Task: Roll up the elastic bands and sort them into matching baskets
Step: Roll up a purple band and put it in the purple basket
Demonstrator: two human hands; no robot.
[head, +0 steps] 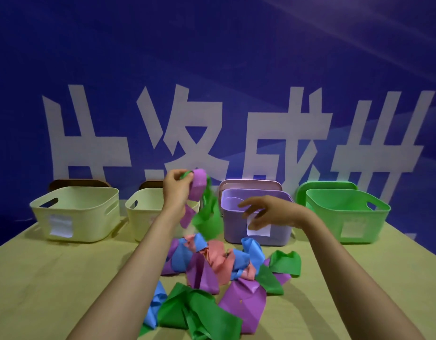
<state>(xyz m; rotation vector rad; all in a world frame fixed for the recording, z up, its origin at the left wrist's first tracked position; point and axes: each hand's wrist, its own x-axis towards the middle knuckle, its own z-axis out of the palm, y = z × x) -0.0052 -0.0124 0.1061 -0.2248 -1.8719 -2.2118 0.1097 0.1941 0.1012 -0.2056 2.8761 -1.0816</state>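
Nearest, on the pale table [52, 278]: a loose heap of bands [212, 271] in green, purple, blue and pink, crumpled and overlapping, unrolled.

Above the heap's far edge, raised off the table: left hand [176, 186], fingers and thumb curled and pinching the top of a purple band [198, 184]. Upper part of it wound into a fat loop beside the fingers, tail hanging straight down, long axis upright. Caught up with it, a green band [208, 217], also dangling, lower end just over the heap.

To the right, at about the same depth: right hand [263, 212], palm down, fingers spread apart and lightly bent, holding nothing, in front of the purple basket [236, 229].

Farther back, in a row along the table: two cream baskets [74, 217] at left, then the purple basket, then a green basket [347, 217].

Behind all, a blue banner [212, 69] with large white characters.
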